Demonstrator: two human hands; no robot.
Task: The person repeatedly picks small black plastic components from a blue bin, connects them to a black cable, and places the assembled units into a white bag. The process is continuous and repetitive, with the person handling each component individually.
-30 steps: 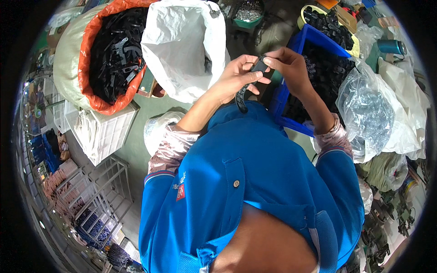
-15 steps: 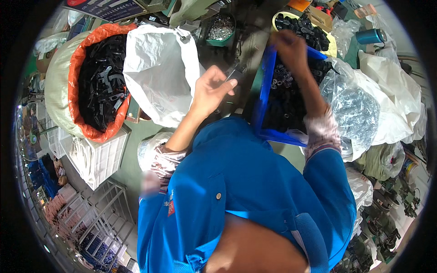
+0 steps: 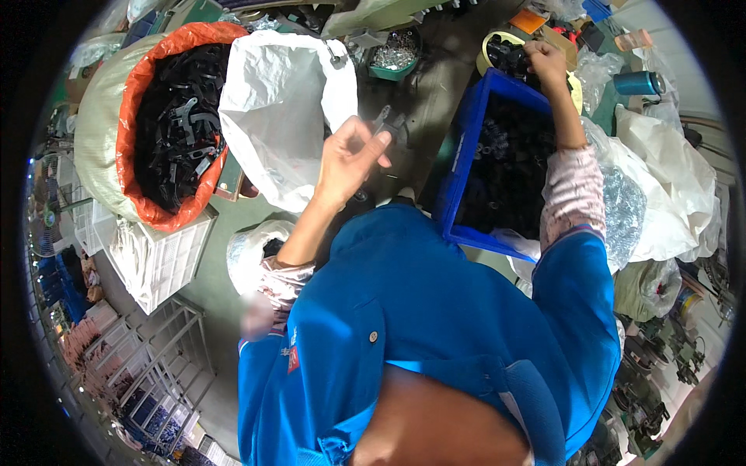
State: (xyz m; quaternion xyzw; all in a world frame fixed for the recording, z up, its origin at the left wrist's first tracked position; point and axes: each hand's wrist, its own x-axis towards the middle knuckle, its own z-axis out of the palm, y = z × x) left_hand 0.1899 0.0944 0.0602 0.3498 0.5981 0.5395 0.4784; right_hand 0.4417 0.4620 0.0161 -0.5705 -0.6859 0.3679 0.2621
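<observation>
Apparently picking-up step. Left hand (image 3: 346, 159): grip clamped on dark part (image 3: 397, 126), held beside white bag (image 3: 272, 101). Beyond blue crate (image 3: 468, 136), right hand (image 3: 550, 65) at black pieces (image 3: 507, 56) in yellow basin (image 3: 576, 93); can't tell whether fingers are closed. Next move seems to need neat pinch.

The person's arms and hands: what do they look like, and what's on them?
The left hand and right hand are human and bare. On each forearm is a pale pink, shiny, crinkled sleeve, coming out from under a wider, bright blue outer sleeve.
</observation>
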